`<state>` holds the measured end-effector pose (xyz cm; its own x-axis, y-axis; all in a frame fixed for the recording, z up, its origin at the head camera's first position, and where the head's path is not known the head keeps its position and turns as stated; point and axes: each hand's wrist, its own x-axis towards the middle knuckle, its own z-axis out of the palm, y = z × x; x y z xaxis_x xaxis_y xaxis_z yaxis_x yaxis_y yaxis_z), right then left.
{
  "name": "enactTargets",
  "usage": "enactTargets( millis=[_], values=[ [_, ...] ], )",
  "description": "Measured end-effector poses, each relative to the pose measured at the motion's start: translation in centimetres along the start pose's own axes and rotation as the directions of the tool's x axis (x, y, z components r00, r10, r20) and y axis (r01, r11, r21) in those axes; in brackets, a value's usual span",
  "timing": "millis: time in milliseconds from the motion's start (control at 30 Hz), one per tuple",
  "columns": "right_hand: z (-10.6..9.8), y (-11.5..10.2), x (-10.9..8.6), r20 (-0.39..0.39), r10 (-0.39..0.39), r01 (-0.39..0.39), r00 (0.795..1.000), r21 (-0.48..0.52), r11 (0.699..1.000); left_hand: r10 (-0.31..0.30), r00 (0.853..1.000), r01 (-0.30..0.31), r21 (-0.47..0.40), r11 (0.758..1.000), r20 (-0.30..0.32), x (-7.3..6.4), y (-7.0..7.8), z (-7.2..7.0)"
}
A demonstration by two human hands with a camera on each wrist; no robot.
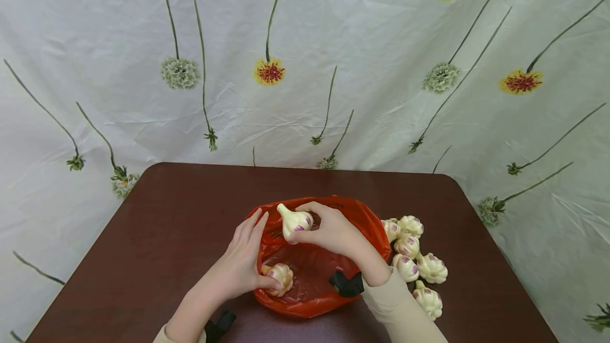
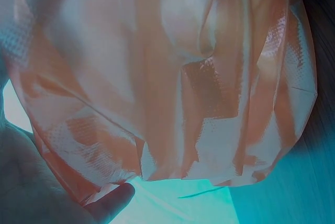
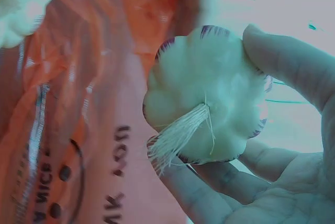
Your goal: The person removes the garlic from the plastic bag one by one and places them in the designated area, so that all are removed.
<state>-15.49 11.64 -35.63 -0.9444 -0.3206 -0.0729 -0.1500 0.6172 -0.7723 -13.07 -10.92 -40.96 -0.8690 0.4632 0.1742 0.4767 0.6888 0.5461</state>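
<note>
A garlic bulb (image 1: 296, 222), cream with purple streaks, is pinched between the thumb and fingers of my right hand (image 1: 329, 229) over the bag's opening. In the right wrist view, the bulb's root tuft (image 3: 180, 132) faces the camera. The red plastic bag (image 1: 319, 308) stands wide-mouthed on the table. My left hand (image 1: 240, 263) holds its left side, fingers spread along the outside and thumb over the rim. Just inside, by that thumb, lies another garlic bulb (image 1: 281, 278). In the left wrist view the thumb (image 2: 112, 203) touches the edge of the bag (image 2: 220, 145).
Several garlic bulbs (image 1: 431, 268) lie in a cluster right of the bag, close to my right forearm. The dark brown table (image 1: 190, 210) has rounded far corners. Behind it hangs a white flower-printed cloth (image 1: 371, 41). Black straps (image 1: 347, 283) sit on both wrists.
</note>
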Motion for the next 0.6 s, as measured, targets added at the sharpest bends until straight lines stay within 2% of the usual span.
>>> enactTargets(
  millis=[267, 467, 600],
  values=[
    [-3.4, 0.8, -2.7, -0.123, 0.056, -0.046, 0.991, 0.084, 0.995, 0.006, 1.000, -0.007, -0.005, 1.000, -0.007, 0.2, 0.1, 0.0],
    [-6.1, 2.0, -5.0, -0.202, 0.054, -0.019, 0.978, 0.173, 0.985, 0.014, 1.000, -0.014, -0.005, 1.000, -0.004, 0.1, 0.2, 0.0],
    [-7.6, 2.8, -6.5, -0.252, 0.076, -0.033, 0.965, 0.171, 0.985, 0.013, 1.000, -0.013, -0.008, 1.000, -0.005, 0.0, 0.2, 0.1]
  ],
)
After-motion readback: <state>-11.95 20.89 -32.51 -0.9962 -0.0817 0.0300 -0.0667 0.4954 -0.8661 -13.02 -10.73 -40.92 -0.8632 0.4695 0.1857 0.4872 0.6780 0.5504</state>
